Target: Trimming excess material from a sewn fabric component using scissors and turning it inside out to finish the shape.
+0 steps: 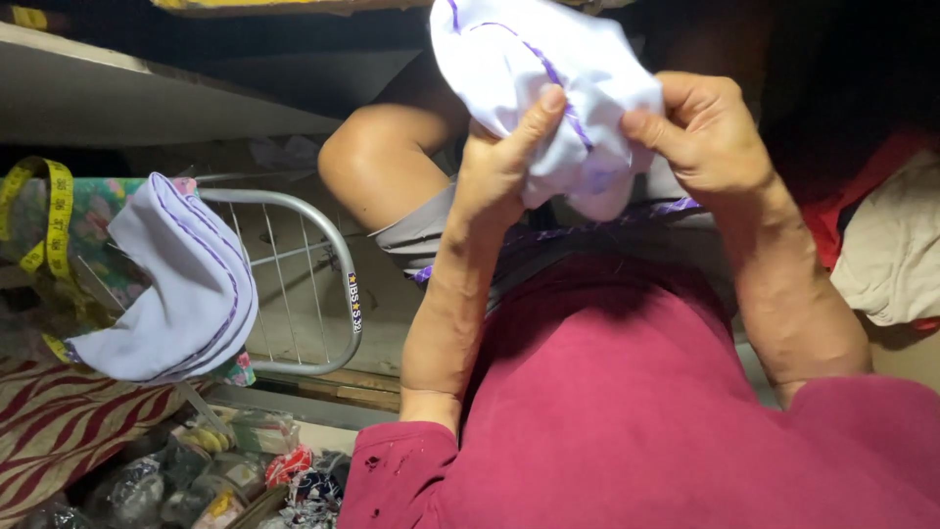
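Both hands are up near the top of the head view, pinching one bunched piece of white fabric with purple stitched trim (548, 88). Left hand (499, 167) is closed narrow: thumb runs up along the cloth's lower left fold, fingers are hidden behind it. Right hand (700, 132) is also closed: thumb presses the cloth's right edge, fingers curl behind. The thumbs sit near each other with a purple seam between them. The cloth's upper edge runs out of the picture at the top; its lower edge hangs just above the grey shorts with purple hem (441, 230) on the raised knee (377, 162).

Room around the hands is tight. The maroon shirt (627, 392) fills everything below the forearms. At right, a cream cloth bundle (896, 250) lies on something red, just beside the right forearm. There is dark space above right; I can't tell what's in it.

Left side: a second white fabric piece with purple trim (181, 284) is draped over the edge of a grey wire rack with a rounded tube frame (308, 274), well apart from the hands. A yellow tape measure (49, 220) loops over floral cloth behind it. A red-and-cream striped fabric (59, 421) lies below. At bottom left is a heap of small wrapped packets and bags (225, 470). A grey shelf edge (147, 98) runs diagonally across the upper left. Open gap between knee and rack; bare floor shows there.
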